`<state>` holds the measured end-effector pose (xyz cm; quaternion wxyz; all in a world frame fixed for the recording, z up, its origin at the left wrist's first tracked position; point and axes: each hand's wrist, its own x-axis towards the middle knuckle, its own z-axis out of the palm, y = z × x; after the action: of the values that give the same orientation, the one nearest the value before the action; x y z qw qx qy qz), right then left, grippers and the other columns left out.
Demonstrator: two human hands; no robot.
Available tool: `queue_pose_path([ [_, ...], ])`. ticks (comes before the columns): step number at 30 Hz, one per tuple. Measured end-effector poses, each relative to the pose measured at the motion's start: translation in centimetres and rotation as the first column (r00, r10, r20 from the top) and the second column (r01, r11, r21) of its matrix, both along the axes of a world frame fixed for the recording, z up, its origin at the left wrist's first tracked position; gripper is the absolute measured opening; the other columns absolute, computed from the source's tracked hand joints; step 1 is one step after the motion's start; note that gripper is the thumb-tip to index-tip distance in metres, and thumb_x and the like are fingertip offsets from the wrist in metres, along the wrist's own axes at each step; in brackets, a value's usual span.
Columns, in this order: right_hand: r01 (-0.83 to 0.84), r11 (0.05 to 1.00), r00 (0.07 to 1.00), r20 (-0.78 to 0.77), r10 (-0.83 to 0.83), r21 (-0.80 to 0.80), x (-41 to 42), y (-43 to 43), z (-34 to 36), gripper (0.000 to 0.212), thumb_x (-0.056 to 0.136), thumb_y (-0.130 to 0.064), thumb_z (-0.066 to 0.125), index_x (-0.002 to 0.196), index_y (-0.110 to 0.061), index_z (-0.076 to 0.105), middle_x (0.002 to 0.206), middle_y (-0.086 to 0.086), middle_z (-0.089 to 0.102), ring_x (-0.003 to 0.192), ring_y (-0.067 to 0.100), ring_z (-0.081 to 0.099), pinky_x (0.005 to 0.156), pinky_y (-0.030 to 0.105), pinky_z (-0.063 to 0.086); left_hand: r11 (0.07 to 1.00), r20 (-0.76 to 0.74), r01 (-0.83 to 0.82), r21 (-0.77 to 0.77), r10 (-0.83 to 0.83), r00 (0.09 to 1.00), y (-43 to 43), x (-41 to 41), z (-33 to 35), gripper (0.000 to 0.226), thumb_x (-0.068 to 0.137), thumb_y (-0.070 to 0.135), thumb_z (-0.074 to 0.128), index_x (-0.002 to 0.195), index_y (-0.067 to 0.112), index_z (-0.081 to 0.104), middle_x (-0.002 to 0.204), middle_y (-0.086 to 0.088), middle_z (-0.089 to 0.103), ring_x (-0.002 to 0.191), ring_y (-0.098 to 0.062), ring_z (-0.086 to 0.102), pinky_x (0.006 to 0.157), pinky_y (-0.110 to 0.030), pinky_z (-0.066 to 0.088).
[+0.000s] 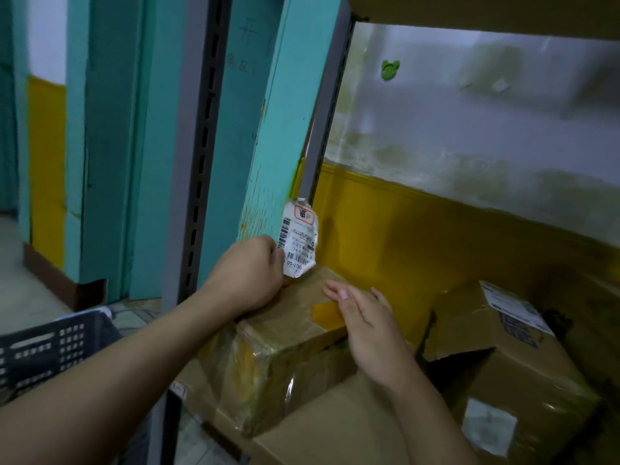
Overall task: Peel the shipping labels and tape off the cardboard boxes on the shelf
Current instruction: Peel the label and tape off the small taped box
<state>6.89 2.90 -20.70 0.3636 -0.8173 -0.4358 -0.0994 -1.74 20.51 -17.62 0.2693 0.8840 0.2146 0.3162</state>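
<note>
A white shipping label with barcodes stands up crumpled above the far left corner of a tape-wrapped cardboard box on the shelf. My left hand pinches the label's lower edge, fingers curled. My right hand lies flat with straight fingers on the box top, beside a strip of yellow tape. Whether the label's bottom still sticks to the box is hidden by my left hand.
A second box with two white labels sits tilted at the right. A plain box lies in front. The grey slotted shelf post stands at the left, a dark plastic crate beyond it. The wall is close behind.
</note>
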Motion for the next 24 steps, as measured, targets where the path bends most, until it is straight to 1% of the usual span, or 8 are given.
queue_pose_path([
  [3, 0.004, 1.0, 0.999, -0.037, -0.004, 0.012, -0.1, 0.0, 0.1, 0.034, 0.095, -0.046, 0.021, 0.11, -0.051, 0.051, 0.125, -0.025, 0.059, 0.123, -0.013, 0.043, 0.12, 0.032, 0.007, 0.994, -0.007, -0.048, 0.1, 0.049, 0.999, -0.4, -0.1, 0.2, 0.03, 0.102, 0.033, 0.042, 0.093, 0.013, 0.062, 0.093, -0.007, 0.071, 0.081, -0.028, 0.065, 0.07, -0.039, 0.054],
  [5, 0.027, 1.0, 0.997, -0.067, -0.026, 0.016, -0.7, -0.1, 0.6, 0.033, 0.1, -0.047, 0.024, 0.116, -0.049, 0.052, 0.129, -0.024, 0.056, 0.126, -0.012, 0.039, 0.121, 0.037, 0.004, 0.991, -0.012, -0.057, 0.122, 0.059, 0.998, -0.4, -0.3, 0.4, 0.03, 0.102, 0.033, 0.042, 0.093, 0.014, 0.062, 0.091, -0.006, 0.073, 0.083, -0.029, 0.066, 0.073, -0.041, 0.054],
  [9, 0.069, 0.992, 0.991, 0.104, -0.08, 0.103, -3.9, -1.4, 0.6, 0.054, 0.097, -0.056, 0.023, 0.141, -0.035, 0.045, 0.142, -0.027, 0.037, 0.135, -0.018, 0.019, 0.122, 0.031, -0.001, 0.99, -0.021, -0.055, 0.133, 0.058, 0.998, -0.4, -0.6, 0.3, 0.029, 0.101, 0.033, 0.043, 0.094, 0.014, 0.063, 0.092, -0.006, 0.073, 0.081, -0.029, 0.066, 0.07, -0.039, 0.054],
  [12, 0.034, 0.997, 0.979, 0.199, -0.046, 0.065, -5.7, -2.3, -0.2, 0.062, 0.092, -0.06, 0.021, 0.139, -0.031, 0.05, 0.141, -0.025, 0.043, 0.133, -0.016, 0.027, 0.12, 0.024, 0.014, 0.984, -0.028, -0.056, 0.171, 0.061, 0.998, -0.5, -0.6, 0.3, 0.03, 0.102, 0.034, 0.041, 0.093, 0.014, 0.062, 0.092, -0.007, 0.072, 0.083, -0.03, 0.065, 0.069, -0.037, 0.05],
  [15, 0.042, 0.999, 0.967, 0.255, -0.032, -0.033, -5.8, -2.5, -0.3, 0.061, 0.091, -0.062, 0.026, 0.128, -0.028, 0.061, 0.129, -0.019, 0.057, 0.124, -0.002, 0.044, 0.108, 0.027, 0.036, 0.978, -0.032, -0.048, 0.205, 0.056, 0.998, -0.7, -0.5, 0.3, 0.03, 0.103, 0.034, 0.039, 0.094, 0.014, 0.06, 0.093, -0.007, 0.071, 0.084, -0.031, 0.064, 0.07, -0.038, 0.05],
  [19, 0.06, 0.983, 0.939, 0.344, 0.003, -0.173, -5.9, -2.4, 1.2, 0.067, 0.084, -0.073, 0.032, 0.127, -0.029, 0.06, 0.128, -0.017, 0.056, 0.121, 0.003, 0.042, 0.109, 0.025, 0.028, 0.976, -0.023, -0.041, 0.215, 0.047, 0.999, -0.9, -0.4, 0.4, 0.03, 0.103, 0.033, 0.04, 0.095, 0.013, 0.06, 0.095, -0.01, 0.069, 0.085, -0.032, 0.063, 0.072, -0.039, 0.05],
  [21, 0.032, 0.97, 0.962, 0.27, 0.036, -0.243, -5.9, -2.3, 1.7, 0.07, 0.083, -0.076, 0.04, 0.135, -0.03, 0.052, 0.136, -0.016, 0.049, 0.127, 0.002, 0.035, 0.11, 0.022, 0.025, 0.979, -0.011, -0.032, 0.201, 0.035, 0.999, -0.8, -0.5, 0.4, 0.03, 0.103, 0.033, 0.04, 0.092, 0.013, 0.06, 0.093, -0.01, 0.068, 0.082, -0.031, 0.062, 0.068, -0.037, 0.047],
  [24, -0.011, 0.971, 0.979, 0.195, 0.06, -0.241, -5.6, -2.3, 1.8, 0.07, 0.084, -0.072, 0.048, 0.139, -0.03, 0.047, 0.143, -0.016, 0.044, 0.133, 0.001, 0.03, 0.114, 0.023, 0.021, 0.982, -0.01, -0.019, 0.19, 0.021, 1.0, -0.8, -0.6, 0.3, 0.029, 0.103, 0.032, 0.04, 0.089, 0.014, 0.057, 0.088, -0.008, 0.065, 0.076, -0.027, 0.057, 0.063, -0.034, 0.038],
])
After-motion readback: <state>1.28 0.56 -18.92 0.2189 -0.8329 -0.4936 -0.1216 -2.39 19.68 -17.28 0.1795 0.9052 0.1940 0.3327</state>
